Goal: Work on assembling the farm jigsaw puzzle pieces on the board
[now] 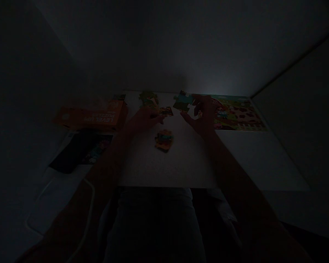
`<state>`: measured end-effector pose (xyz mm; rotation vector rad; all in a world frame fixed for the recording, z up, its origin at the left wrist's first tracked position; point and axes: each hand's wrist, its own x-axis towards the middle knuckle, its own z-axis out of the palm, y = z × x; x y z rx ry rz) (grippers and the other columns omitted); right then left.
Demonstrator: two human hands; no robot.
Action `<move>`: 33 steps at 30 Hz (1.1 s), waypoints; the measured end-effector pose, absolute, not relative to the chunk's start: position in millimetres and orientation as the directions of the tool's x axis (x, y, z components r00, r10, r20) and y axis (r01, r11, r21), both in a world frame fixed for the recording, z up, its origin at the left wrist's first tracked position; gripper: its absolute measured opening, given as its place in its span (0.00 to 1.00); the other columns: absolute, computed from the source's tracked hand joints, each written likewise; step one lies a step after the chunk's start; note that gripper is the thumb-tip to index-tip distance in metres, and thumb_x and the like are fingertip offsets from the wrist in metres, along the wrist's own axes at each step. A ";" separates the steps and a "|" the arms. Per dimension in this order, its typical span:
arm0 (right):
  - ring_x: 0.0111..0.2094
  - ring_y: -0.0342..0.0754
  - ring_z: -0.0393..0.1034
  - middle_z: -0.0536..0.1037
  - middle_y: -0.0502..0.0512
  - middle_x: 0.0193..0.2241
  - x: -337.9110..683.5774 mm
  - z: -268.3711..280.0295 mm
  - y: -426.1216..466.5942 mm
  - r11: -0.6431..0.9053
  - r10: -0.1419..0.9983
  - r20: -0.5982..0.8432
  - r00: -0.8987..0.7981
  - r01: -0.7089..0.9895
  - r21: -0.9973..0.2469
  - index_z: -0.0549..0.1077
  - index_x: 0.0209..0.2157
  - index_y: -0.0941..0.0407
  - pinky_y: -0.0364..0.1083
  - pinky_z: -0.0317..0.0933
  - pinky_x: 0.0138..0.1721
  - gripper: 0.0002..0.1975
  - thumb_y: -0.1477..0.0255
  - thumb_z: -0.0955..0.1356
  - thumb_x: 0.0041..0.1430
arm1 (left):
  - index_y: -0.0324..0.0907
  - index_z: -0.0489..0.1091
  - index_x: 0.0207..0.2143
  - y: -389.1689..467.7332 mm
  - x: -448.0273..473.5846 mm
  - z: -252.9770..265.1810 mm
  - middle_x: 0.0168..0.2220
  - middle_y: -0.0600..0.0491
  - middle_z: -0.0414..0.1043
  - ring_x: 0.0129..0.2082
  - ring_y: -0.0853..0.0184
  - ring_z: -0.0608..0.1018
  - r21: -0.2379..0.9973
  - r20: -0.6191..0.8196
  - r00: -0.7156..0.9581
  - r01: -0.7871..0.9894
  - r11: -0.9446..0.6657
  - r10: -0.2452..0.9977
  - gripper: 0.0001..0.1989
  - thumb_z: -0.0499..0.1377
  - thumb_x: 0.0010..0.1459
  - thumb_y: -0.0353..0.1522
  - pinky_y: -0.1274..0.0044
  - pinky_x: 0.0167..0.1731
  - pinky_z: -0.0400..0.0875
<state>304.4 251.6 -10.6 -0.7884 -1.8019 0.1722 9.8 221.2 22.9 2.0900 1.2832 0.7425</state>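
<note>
The light is very dim. My left hand (pixel 144 119) is over the table's left part, its thumb and fingers closed at the edge of a small brown-orange puzzle piece (pixel 167 111). Just behind that hand lies a green puzzle piece group (pixel 148 98). My right hand (pixel 203 118) has thumb and fingers spread apart, beside a blue-green puzzle piece group (pixel 182 102), with nothing visible held. Nearer to me, between my arms, lies an orange and teal puzzle piece or small stack (pixel 164 140).
A farm picture sheet (pixel 239 113) lies at the right back of the white table (pixel 164 171). An orange puzzle box (pixel 98 116) stands at the left. Near it are a dark object (pixel 72 151), a dark printed picture (pixel 98 149) and a white cable (pixel 91 204). Walls border the table.
</note>
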 end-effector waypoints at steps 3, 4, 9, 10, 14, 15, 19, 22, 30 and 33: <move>0.30 0.51 0.68 0.78 0.58 0.49 304.4 -8.3 248.9 0.735 0.625 0.754 -0.203 0.478 -0.481 0.73 0.66 0.45 0.58 0.75 0.36 0.33 0.48 0.78 0.68 | 0.43 0.84 0.37 222.8 9.0 18.0 0.34 0.49 0.82 0.34 0.61 0.78 0.657 0.271 0.285 0.644 -0.392 0.920 0.17 0.60 0.72 0.43 0.69 0.36 0.66; 0.32 0.52 0.69 0.79 0.60 0.49 304.7 -7.6 248.1 0.714 0.649 0.730 -0.215 0.502 -0.488 0.73 0.66 0.46 0.59 0.76 0.37 0.33 0.47 0.78 0.68 | 0.43 0.83 0.38 224.7 7.6 15.3 0.36 0.49 0.83 0.35 0.61 0.79 0.643 0.305 0.249 0.658 -0.392 0.919 0.16 0.60 0.72 0.42 0.69 0.37 0.67; 0.35 0.55 0.72 0.79 0.61 0.50 306.8 -6.4 245.4 0.741 0.649 0.689 -0.322 0.473 -0.477 0.77 0.64 0.46 0.66 0.77 0.50 0.34 0.46 0.80 0.63 | 0.44 0.84 0.42 235.5 -2.3 4.2 0.39 0.48 0.83 0.37 0.60 0.79 0.574 0.398 0.146 0.730 -0.370 0.906 0.18 0.61 0.76 0.46 0.66 0.39 0.68; 0.36 0.55 0.72 0.78 0.60 0.51 307.0 -6.7 244.8 0.762 0.641 0.668 -0.379 0.425 -0.489 0.78 0.63 0.46 0.66 0.77 0.51 0.34 0.45 0.80 0.62 | 0.44 0.84 0.43 236.0 -3.4 4.1 0.39 0.47 0.83 0.38 0.60 0.78 0.563 0.407 0.125 0.746 -0.356 0.905 0.20 0.61 0.77 0.48 0.65 0.39 0.68; 0.45 0.58 0.77 0.76 0.61 0.60 306.1 -6.3 241.2 0.716 0.650 0.387 -0.655 0.357 -0.600 0.82 0.63 0.43 0.66 0.76 0.56 0.36 0.44 0.84 0.59 | 0.43 0.84 0.47 231.3 -2.0 10.2 0.42 0.46 0.83 0.41 0.58 0.81 0.543 0.402 0.032 0.797 -0.266 0.915 0.19 0.60 0.79 0.46 0.65 0.43 0.71; 0.47 0.59 0.78 0.76 0.62 0.61 305.0 -5.6 240.2 0.691 0.669 0.322 -0.670 0.401 -0.602 0.82 0.63 0.44 0.67 0.75 0.60 0.35 0.45 0.84 0.60 | 0.42 0.83 0.47 229.7 -0.9 12.0 0.43 0.46 0.84 0.42 0.57 0.82 0.538 0.391 0.016 0.808 -0.242 0.920 0.16 0.60 0.79 0.43 0.65 0.44 0.72; 0.54 0.62 0.79 0.77 0.66 0.64 296.1 -4.2 236.2 0.604 0.792 0.291 -0.536 0.620 -0.501 0.81 0.67 0.51 0.70 0.66 0.69 0.27 0.55 0.76 0.74 | 0.40 0.82 0.48 227.0 4.1 15.5 0.44 0.46 0.83 0.42 0.58 0.82 0.495 0.381 0.032 0.837 -0.233 0.924 0.11 0.63 0.77 0.37 0.67 0.46 0.75; 0.67 0.71 0.72 0.74 0.65 0.74 287.9 -8.2 232.8 0.589 0.808 0.274 -0.522 0.724 -0.358 0.75 0.74 0.48 0.74 0.61 0.72 0.27 0.58 0.71 0.80 | 0.40 0.82 0.48 226.2 8.3 17.4 0.46 0.45 0.83 0.45 0.58 0.82 0.465 0.391 0.081 0.842 -0.273 0.917 0.08 0.65 0.76 0.35 0.67 0.49 0.76; 0.74 0.72 0.66 0.72 0.56 0.78 292.8 -10.6 237.3 0.593 0.804 0.276 -0.527 0.750 -0.293 0.82 0.63 0.45 0.75 0.57 0.74 0.17 0.57 0.71 0.79 | 0.40 0.75 0.69 217.3 8.1 9.2 0.70 0.35 0.70 0.69 0.39 0.72 0.251 0.397 0.061 0.952 -0.173 0.916 0.38 0.78 0.63 0.46 0.48 0.71 0.66; 0.76 0.70 0.65 0.70 0.61 0.79 294.2 -8.1 237.8 0.611 0.791 0.246 -0.560 0.723 -0.322 0.70 0.77 0.50 0.72 0.57 0.76 0.30 0.60 0.70 0.80 | 0.41 0.73 0.71 217.7 4.4 3.1 0.72 0.35 0.68 0.71 0.38 0.71 0.232 0.348 0.102 0.954 -0.192 0.932 0.40 0.78 0.64 0.48 0.46 0.71 0.66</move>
